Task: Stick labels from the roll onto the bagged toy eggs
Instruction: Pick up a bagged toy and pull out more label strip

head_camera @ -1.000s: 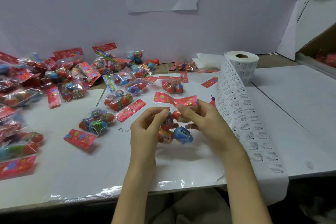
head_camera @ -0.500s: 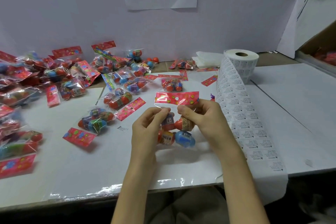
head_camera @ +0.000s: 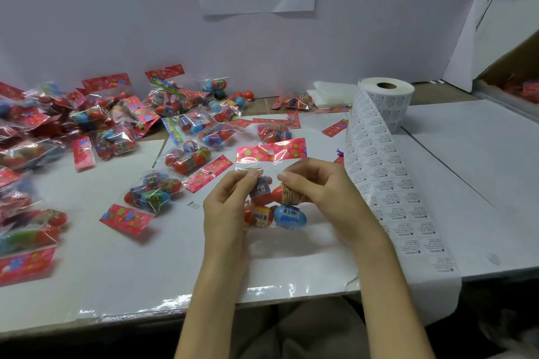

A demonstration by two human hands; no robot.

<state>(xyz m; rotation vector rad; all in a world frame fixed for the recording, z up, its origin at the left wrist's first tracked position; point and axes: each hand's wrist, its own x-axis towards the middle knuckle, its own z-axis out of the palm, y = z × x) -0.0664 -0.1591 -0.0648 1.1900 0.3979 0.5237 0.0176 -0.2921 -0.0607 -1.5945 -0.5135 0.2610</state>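
Header [head_camera: 271, 151] of the held bag [head_camera: 262, 214] is flat and upright now; 1 s ago it was creased like a bow. Right hand [head_camera: 320, 192] is off the header's lower edge and lower, fingers round the orange egg [head_camera: 287, 194], whose tan band now shows. Left hand [head_camera: 227, 207] pinches slightly higher, just under the header. A "6+" mark faces the camera.

Soft, even light; faint shadow under my right hand [head_camera: 323, 194]. Glare streaks the table [head_camera: 163, 304] edge. Left bags [head_camera: 27, 230] blur.
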